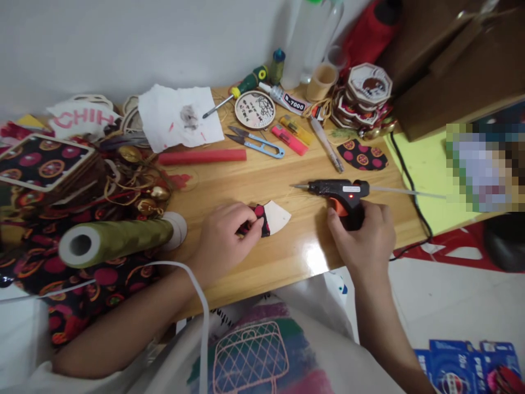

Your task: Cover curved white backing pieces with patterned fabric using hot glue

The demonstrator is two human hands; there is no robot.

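Note:
My left hand (pixel 223 235) is closed, with thumb and fingers pinching a small dark patterned fabric piece (pixel 260 214). A pale, flat, pointed piece (pixel 279 216) sticks out from the fabric to the right, close to the tabletop. My right hand (pixel 367 232) grips the handle of a black hot glue gun (pixel 342 189) with an orange trigger. A small red light shows on the gun's side. Its nozzle points left, and a clear glue stick (pixel 410 192) extends from its back end.
Along the back lie blue thread snips (pixel 262 148), a screwdriver (pixel 235 90), a B-7000 glue tube (pixel 289 101) and a red strip (pixel 203 157). Fabric, golden bells and a green roll (pixel 123 241) crowd the left. A black cord (pixel 406 164) runs over yellow paper (pixel 438 202) at right.

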